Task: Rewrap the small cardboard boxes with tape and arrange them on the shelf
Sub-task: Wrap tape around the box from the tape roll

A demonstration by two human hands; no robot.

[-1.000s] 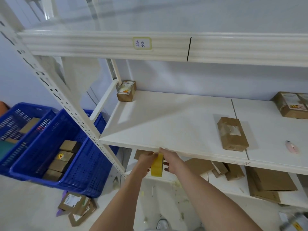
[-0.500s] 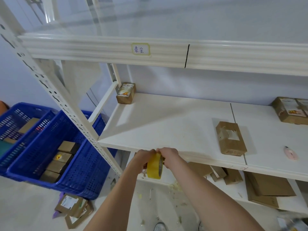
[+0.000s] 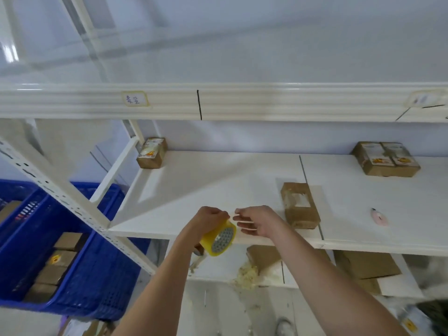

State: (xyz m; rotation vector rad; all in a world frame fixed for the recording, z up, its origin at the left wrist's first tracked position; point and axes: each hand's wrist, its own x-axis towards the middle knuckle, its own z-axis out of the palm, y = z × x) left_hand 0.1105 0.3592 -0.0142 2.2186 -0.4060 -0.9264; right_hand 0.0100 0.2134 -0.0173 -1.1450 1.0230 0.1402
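Handwritten label [image 3: 134, 99] on upper shelf beam [image 3: 242, 103], characters unclear, box stickers unreadable

Glossy translucent yellow tape roll [image 3: 219, 241], matt brown cardboard boxes [image 3: 300, 205] with torn rough patch, smooth white painted shelf [image 3: 206, 185], perforated blue plastic crates [image 3: 97, 282].

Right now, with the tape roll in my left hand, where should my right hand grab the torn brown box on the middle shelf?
Probably across its two long sides, near the middle, coming from above. The torn brown box lies flat, its long axis running front to back, and the right hand sits just to its left. Avoid pressing on the ripped white patch on top.
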